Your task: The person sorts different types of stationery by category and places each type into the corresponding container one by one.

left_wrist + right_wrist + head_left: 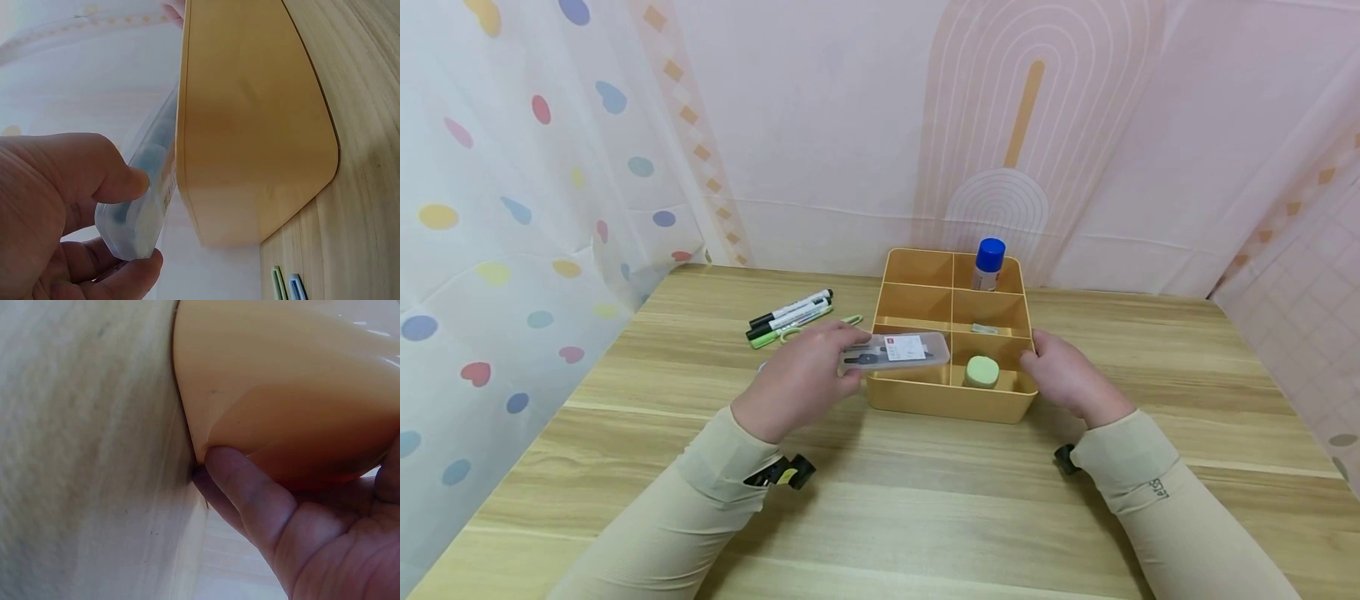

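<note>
My left hand (801, 375) pinches one end of a clear plastic compass case (906, 348) with a white label; a dark compass shows inside. The case is tilted above the front left compartment of a yellow-orange divided organizer box (951, 402). In the left wrist view, the case (140, 212) lies between thumb and fingers, beside the box's rim. At the box's right side, my right hand (1071, 379) grips the wall, thumb near the rim. The right wrist view shows its fingers (250, 494) against the outer wall, low by the tabletop.
A light green rounded object (981, 372) sits in the front right compartment. Behind it lie a small pale item (984, 329) and a blue-capped glue stick (988, 267). Several markers (792, 313) and a thin green looped item (788, 335) lie left of the box. A curtain (820, 125) hangs behind.
</note>
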Motion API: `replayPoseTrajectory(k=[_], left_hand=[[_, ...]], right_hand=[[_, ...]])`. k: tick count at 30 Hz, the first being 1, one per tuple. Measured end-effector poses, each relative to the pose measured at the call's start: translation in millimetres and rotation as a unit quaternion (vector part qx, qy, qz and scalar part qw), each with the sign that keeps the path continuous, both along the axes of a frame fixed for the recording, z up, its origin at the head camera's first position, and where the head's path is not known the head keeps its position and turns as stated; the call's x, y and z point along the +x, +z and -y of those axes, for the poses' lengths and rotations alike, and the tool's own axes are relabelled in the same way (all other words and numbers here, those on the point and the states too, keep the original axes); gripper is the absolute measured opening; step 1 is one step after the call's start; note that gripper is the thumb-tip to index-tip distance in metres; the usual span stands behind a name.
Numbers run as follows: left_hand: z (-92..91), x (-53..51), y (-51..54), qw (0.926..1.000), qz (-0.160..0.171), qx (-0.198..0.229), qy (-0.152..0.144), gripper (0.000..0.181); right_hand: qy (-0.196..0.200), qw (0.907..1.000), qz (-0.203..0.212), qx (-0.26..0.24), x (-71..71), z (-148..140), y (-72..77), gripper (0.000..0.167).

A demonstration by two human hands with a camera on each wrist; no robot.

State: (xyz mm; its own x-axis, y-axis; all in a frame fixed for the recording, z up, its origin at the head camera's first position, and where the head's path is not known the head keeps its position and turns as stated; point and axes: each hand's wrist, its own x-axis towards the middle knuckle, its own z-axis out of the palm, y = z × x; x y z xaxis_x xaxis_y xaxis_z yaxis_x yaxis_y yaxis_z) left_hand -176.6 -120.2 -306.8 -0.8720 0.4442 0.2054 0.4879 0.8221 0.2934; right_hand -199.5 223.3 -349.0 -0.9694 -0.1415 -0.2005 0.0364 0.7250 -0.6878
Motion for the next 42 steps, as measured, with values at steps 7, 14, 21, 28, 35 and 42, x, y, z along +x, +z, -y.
replayPoseTrajectory(k=[7,14,21,28,35,42], left_hand=[[0.3,-2.1,0.2,1.0000,-0.005,-0.007,-0.003,0.046],[0.2,-2.0,0.9,0.9997,-0.003,-0.024,-0.010,0.045],[0.7,-6.3,4.7,0.9990,0.010,-0.043,-0.011,0.043],[2.4,-12.0,10.1,0.9970,-0.004,-0.071,-0.031,0.040],[0.6,-14.9,9.1,0.9950,-0.002,-0.094,-0.035,0.037],[-2.1,-16.8,9.5,0.9927,-0.019,-0.103,-0.059,0.032]], right_hand=[[-0.002,1.0000,-0.001,0.002,0.3,0,0.2,0.055],[0.003,1.0000,-0.003,0.005,-0.7,1,-0.9,0.054],[0.006,1.0000,0.000,-0.001,-1.3,4,-0.5,0.055],[0.002,1.0000,0.009,-0.002,-2.0,6,0.7,0.055],[0.002,0.9999,0.011,-0.002,-1.4,7,1.6,0.056],[0.001,1.0000,0.009,-0.001,-2.3,7,-0.4,0.056]])
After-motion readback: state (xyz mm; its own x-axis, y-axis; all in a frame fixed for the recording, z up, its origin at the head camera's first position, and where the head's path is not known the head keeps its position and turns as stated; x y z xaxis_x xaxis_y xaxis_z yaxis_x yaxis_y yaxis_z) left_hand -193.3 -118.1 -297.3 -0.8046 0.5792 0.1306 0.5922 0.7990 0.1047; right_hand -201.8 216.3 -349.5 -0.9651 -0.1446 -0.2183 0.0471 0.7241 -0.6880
